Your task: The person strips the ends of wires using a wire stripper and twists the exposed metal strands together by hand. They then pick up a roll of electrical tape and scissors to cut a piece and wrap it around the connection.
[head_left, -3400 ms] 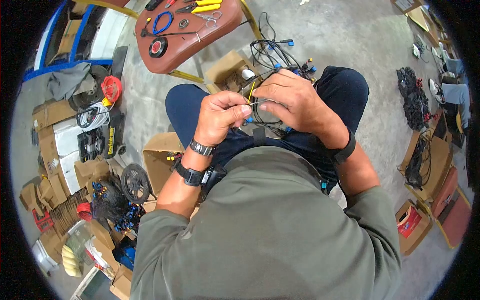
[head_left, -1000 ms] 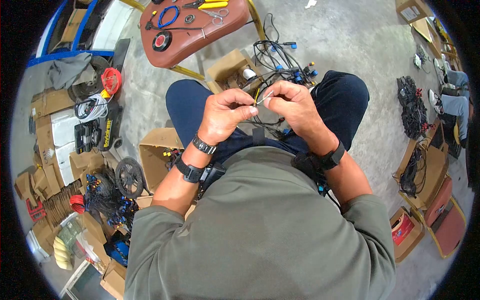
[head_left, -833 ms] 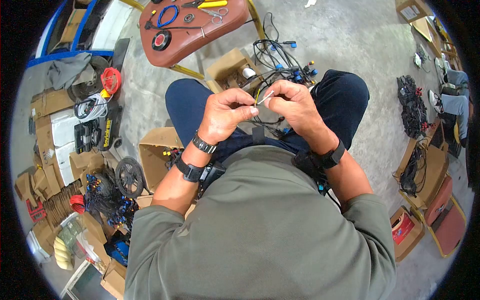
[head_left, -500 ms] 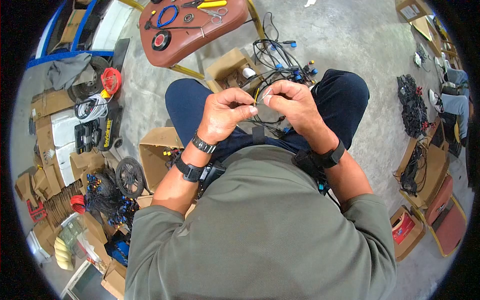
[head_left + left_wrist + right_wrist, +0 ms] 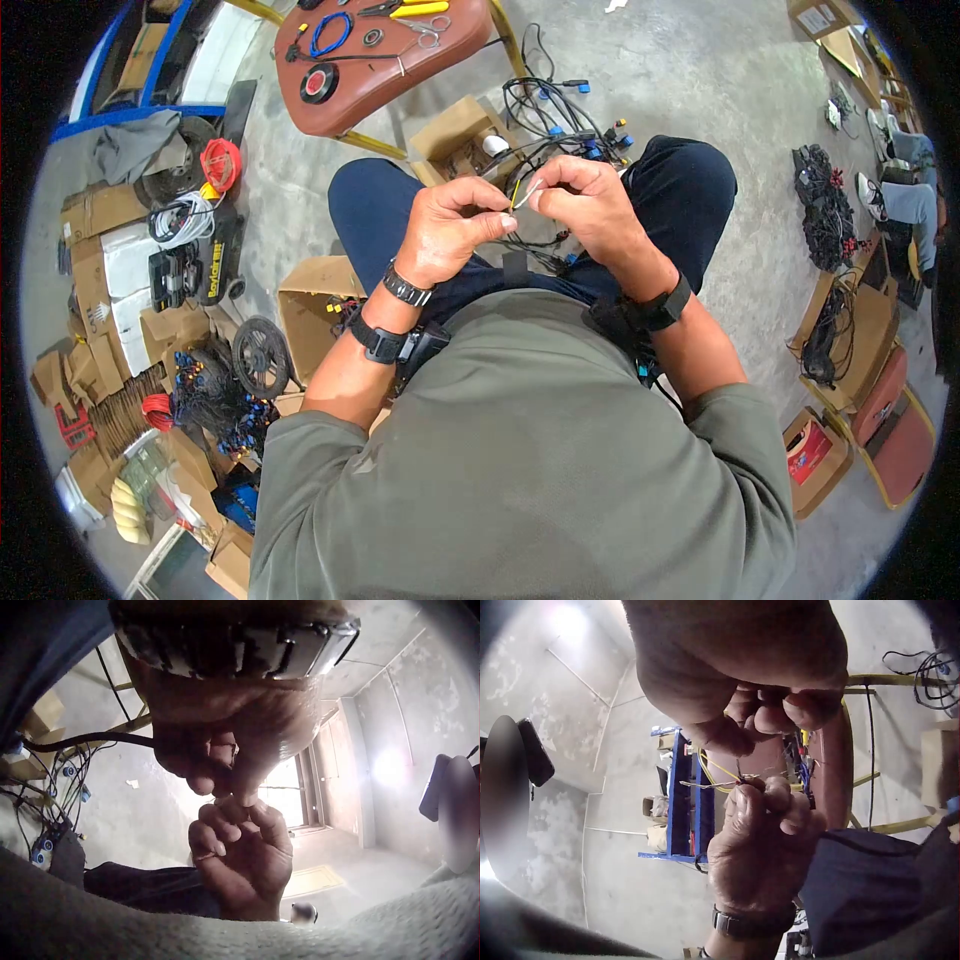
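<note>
In the head view the left hand pinches the end of a dark cable between thumb and forefinger; a yellow wire stands up from it. The right hand, just to the right, pinches a thin whitish wire that slants between the two hands. The right wrist view shows the left hand below with a yellow wire and a pale wire at its fingertips. A dark cable runs to the left hand in the left wrist view. The fingertips hide the wires' joint there.
A brown seat ahead holds black tape, scissors, yellow-handled pliers and a blue wire coil. Past the knees are an open cardboard box and tangled cables. Boxes and cable piles flank both sides.
From 3.4 seconds ago, the right hand has turned and drawn back from lying across the wires to a fingertip pinch. Over the last second both hands hold nearly still; the pale wire's angle shifts slightly.
</note>
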Motion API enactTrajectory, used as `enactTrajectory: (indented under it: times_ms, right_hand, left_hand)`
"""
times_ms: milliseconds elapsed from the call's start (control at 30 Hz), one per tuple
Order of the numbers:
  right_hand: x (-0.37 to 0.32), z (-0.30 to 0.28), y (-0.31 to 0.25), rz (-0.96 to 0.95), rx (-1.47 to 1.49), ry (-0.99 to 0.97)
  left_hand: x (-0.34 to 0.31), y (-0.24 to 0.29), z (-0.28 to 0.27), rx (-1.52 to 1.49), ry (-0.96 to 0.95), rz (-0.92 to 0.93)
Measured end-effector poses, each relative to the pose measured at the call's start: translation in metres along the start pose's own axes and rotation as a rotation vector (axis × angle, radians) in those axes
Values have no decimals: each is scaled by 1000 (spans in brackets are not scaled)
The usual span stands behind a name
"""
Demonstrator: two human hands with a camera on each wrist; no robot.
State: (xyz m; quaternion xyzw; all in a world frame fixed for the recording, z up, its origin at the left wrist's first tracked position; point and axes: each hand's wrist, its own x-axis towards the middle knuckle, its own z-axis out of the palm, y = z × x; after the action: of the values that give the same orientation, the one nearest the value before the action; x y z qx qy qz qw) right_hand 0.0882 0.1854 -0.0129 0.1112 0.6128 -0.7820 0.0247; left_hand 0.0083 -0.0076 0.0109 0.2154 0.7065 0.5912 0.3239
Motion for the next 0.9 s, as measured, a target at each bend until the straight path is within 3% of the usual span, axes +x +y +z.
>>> enactTrajectory:
  times_ms: [267, 700, 900]
  right_hand:
    - [-2, 1, -6, 114, 108, 49]
    - [1, -3, 1, 14, 28, 38]
    - [1, -2, -2, 44, 75, 54]
  left_hand:
    - [1, -5, -2, -55, -1, 8]
    - [-1, -5, -2, -39, -25, -9]
    - [-1, -8, -1, -199, -9, -88]
